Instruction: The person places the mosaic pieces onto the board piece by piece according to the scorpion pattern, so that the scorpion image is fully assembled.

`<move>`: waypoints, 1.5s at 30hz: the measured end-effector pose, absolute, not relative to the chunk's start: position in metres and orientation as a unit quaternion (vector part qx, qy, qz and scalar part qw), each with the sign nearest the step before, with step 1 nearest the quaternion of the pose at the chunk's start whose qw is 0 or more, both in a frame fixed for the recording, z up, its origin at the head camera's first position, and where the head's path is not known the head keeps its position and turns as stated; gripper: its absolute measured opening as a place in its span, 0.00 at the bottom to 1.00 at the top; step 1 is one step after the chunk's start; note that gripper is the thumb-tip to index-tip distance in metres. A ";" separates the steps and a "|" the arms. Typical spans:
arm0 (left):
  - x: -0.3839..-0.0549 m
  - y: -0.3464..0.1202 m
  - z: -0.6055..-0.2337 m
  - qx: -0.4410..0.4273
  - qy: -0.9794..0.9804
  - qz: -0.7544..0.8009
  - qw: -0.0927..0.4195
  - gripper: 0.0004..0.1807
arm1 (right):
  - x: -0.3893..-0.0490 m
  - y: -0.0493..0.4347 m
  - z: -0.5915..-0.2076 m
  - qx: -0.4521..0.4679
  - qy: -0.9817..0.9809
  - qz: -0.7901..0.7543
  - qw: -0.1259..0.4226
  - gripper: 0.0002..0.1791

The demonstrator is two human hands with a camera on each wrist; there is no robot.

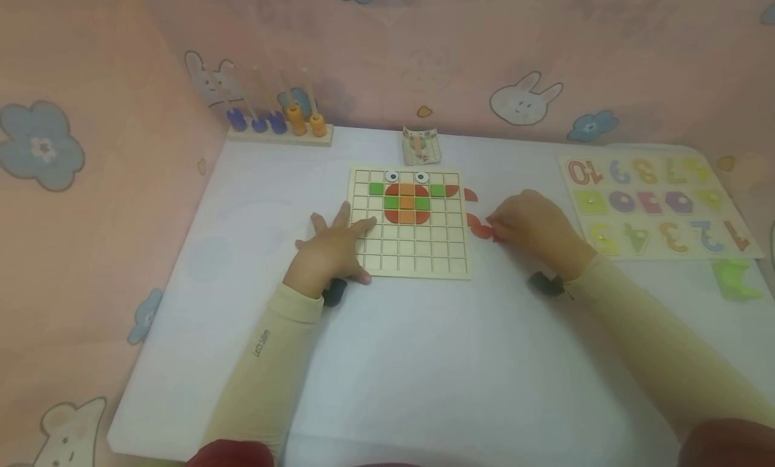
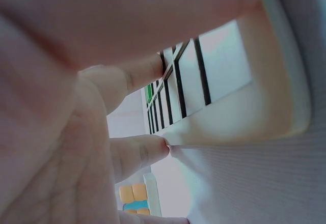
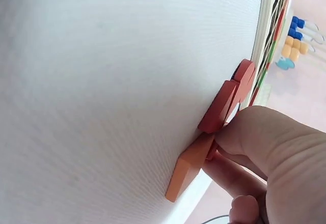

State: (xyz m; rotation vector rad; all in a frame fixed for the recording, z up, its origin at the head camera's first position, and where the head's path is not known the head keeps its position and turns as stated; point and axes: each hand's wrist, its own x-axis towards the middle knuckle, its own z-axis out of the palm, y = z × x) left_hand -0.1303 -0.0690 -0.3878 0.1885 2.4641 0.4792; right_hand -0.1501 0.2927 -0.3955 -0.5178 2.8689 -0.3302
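A wooden grid board (image 1: 412, 266) lies on the table, with red, orange and green tiles (image 1: 391, 202) and two eye discs (image 1: 421, 177) set in its upper squares. My left hand (image 1: 327, 255) rests with spread fingers over the board's left edge; in the left wrist view a fingertip (image 2: 155, 67) reaches over the grid. Right of the board, my right hand (image 1: 533, 225) pinches a small red piece (image 3: 211, 150) between thumb and finger, most of it hidden. Beside those fingertips lie an orange tile (image 3: 184, 173) and curved red pieces (image 3: 220, 107). Another red piece (image 1: 470, 195) lies farther back.
A small picture card (image 1: 421, 147) stands behind the board. At the back left is a peg stand (image 1: 278, 136) with blue and orange beads. A number puzzle board (image 1: 660, 208) lies on the right, with a light green piece (image 1: 735, 280) near its front edge.
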 end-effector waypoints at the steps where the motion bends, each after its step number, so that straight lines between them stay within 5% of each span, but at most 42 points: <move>1: -0.130 -0.069 -0.388 0.072 0.932 0.181 0.307 0.65 | -0.151 0.293 -0.396 -0.175 0.973 -0.112 0.102 0.13; 24: -0.130 -0.070 -0.389 0.073 0.933 0.180 0.303 0.66 | -0.159 0.276 -0.386 -0.114 0.977 -0.148 0.106 0.22; 35: -0.132 -0.070 -0.392 0.073 0.933 0.179 0.303 0.66 | -0.174 0.274 -0.394 -0.070 0.992 -0.049 0.098 0.16; 45: -0.131 -0.070 -0.391 0.073 0.933 0.178 0.304 0.66 | -0.175 0.285 -0.391 -0.160 0.977 -0.011 0.143 0.05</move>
